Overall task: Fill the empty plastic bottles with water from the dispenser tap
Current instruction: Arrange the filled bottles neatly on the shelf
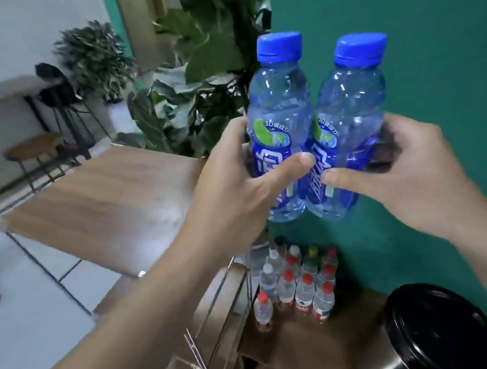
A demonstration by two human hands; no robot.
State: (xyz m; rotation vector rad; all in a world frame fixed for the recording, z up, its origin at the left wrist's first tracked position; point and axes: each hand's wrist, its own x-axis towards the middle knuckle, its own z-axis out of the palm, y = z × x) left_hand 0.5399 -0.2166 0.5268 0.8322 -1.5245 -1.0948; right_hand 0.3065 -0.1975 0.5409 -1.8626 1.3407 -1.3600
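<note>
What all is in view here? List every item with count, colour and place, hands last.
held bottles: two, clear blue with blue caps, side by side, held up before the green wall
small bottles: a cluster, clear, mostly red caps, low by the wall
table: one, wood, left of centre
stool: one, brown top, far left
plants: several, green, behind the table
round lid: one, black, bottom right
left hand: grips the left bottle
right hand: grips the right bottle
</note>
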